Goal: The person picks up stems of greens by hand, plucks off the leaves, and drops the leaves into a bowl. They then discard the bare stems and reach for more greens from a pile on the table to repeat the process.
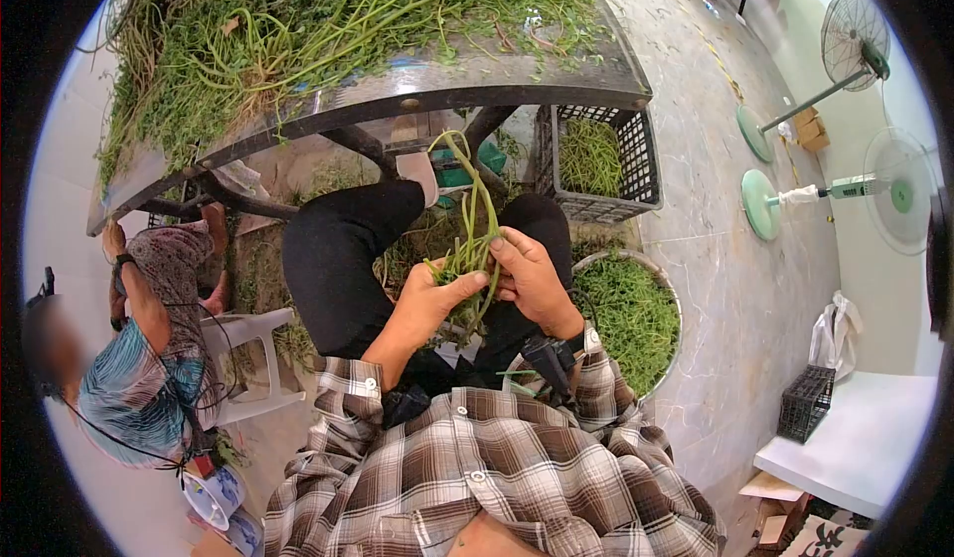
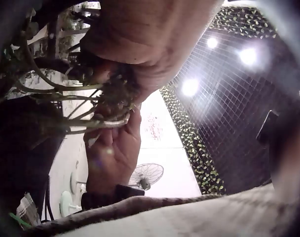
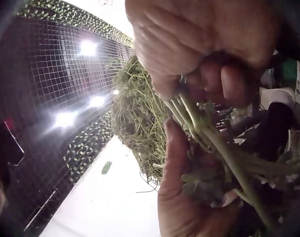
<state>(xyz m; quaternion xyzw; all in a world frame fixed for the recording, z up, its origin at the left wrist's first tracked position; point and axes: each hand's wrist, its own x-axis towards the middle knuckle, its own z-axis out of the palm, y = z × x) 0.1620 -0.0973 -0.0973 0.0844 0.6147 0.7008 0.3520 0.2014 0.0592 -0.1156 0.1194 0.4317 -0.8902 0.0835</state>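
Observation:
Above the lap, my left hand (image 1: 425,307) grips a small bunch of green leafy stems (image 1: 471,221), its thumb laid across them. My right hand (image 1: 535,279) pinches stems of the same bunch between thumb and fingers, close beside the left thumb. Long stems loop upward toward the table edge, and leafy ends hang below the hands. In the right wrist view, several pale stem ends (image 3: 187,111) come out under the right fingers, and the left thumb lies near them. Curled fingers hide part of the bunch.
A table (image 1: 397,88) heaped with green plants (image 1: 328,20) stands in front. To the right are a black crate (image 1: 646,174) with stems and a round basket (image 1: 680,333) of cut greens. Another person (image 1: 139,378) sits at left near a white stool (image 1: 263,358). Fans (image 1: 855,40) stand farther right.

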